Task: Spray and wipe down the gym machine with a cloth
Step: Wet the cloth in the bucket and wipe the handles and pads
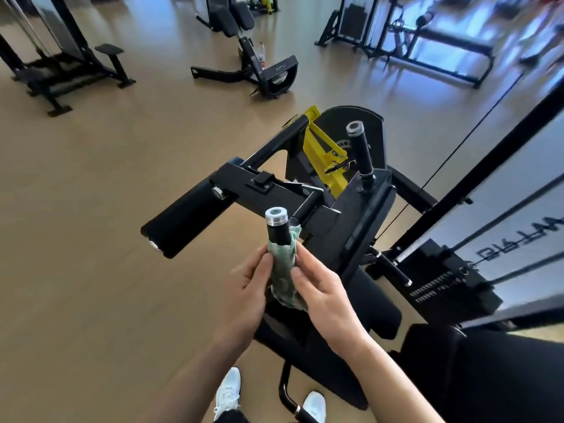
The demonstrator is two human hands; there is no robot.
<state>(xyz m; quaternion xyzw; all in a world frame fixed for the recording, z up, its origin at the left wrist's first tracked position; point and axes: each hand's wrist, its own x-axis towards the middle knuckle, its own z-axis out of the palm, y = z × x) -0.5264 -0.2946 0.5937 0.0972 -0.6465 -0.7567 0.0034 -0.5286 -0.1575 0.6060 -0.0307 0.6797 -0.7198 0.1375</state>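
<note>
A gym: black weight machine with padded roller and grip handle at centre, pin-loaded weight stack at 4 o'clock, padded bench machine at 12 o'clock, steel rack at 1 o'clock, on wide tan floor.

open floor left, machine frame right

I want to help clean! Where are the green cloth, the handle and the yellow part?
green cloth (282, 267), head view, its wrapped middle.
near handle (277, 232), head view, black grip.
yellow lever (314, 151), head view, flat face.
</note>
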